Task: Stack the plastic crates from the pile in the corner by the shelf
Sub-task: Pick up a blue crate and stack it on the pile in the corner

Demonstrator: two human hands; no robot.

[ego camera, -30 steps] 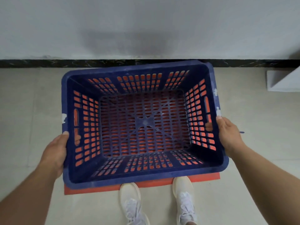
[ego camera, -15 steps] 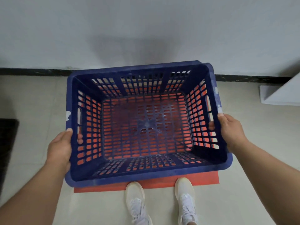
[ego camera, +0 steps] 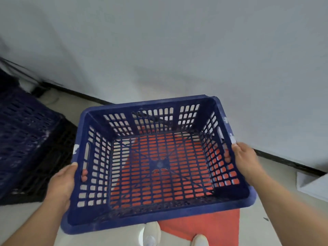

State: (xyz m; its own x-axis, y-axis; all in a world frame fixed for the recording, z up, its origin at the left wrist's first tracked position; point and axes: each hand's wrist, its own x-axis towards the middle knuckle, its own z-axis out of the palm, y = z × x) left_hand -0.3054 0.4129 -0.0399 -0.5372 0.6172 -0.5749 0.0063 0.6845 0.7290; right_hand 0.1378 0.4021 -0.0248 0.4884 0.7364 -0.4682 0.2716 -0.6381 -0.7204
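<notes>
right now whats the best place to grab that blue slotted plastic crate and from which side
Grip the blue slotted plastic crate at the oblong handle slots in its two short end walls, coming in from outside, one hand per end. The left hand and right hand do this, fingers hooked through the slots under the rim, keeping the open crate balanced.

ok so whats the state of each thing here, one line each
crate: upright, empty, held off the floor and tilted, gripped at both side handles
left hand: closed on the crate's left wall, fingers through the handle slot
right hand: closed on the crate's right wall
crate pile: on the floor at left, untouched
red mat: flat on the floor under the crate
</notes>
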